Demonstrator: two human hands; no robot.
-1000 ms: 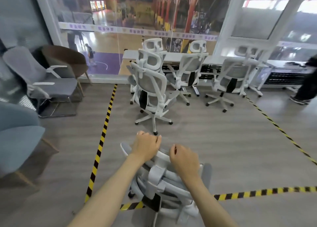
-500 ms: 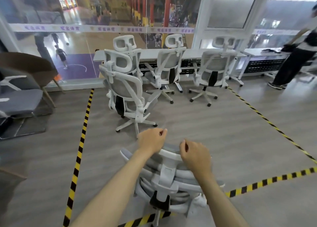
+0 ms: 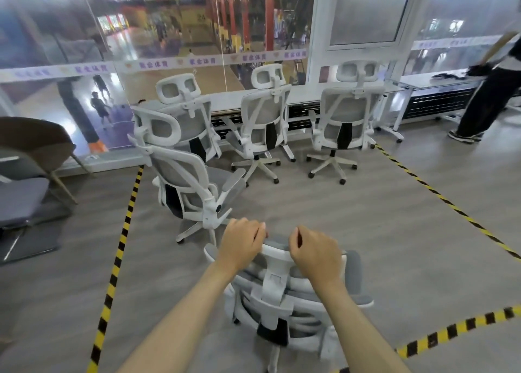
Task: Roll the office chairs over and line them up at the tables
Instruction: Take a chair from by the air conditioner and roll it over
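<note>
Hands on the near chair: my left hand (image 3: 242, 243) and right hand (image 3: 314, 252) are each curled shut in a grip over the top edge of the white headrest (image 3: 277, 252), one on either side of its centre post. That grey-and-white mesh office chair (image 3: 284, 302) sits directly below me, back toward me, seat facing away. Its base is over the yellow-black floor tape (image 3: 451, 329) that crosses the grey wood-look floor (image 3: 366, 231) at lower right.

Just ahead and left, a second office chair (image 3: 186, 181) stands loose, turned at an angle, armrest pointing toward my left hand, apart from it. A second run of tape (image 3: 121, 240) goes up the floor on its left.

Further on, three more chairs stand backs toward me at the long white counter (image 3: 304, 97) along the glass wall: left one (image 3: 191, 118), middle one (image 3: 265, 116), right one (image 3: 348, 116). Left one is close behind the loose chair; middle is turned slightly.

Far left: grey upholstered armchair (image 3: 19, 200), brown chair (image 3: 36, 141) behind it. Far right: a person in dark trousers (image 3: 487, 102) standing at a second counter (image 3: 439, 80). Sports court visible through the glass.
</note>
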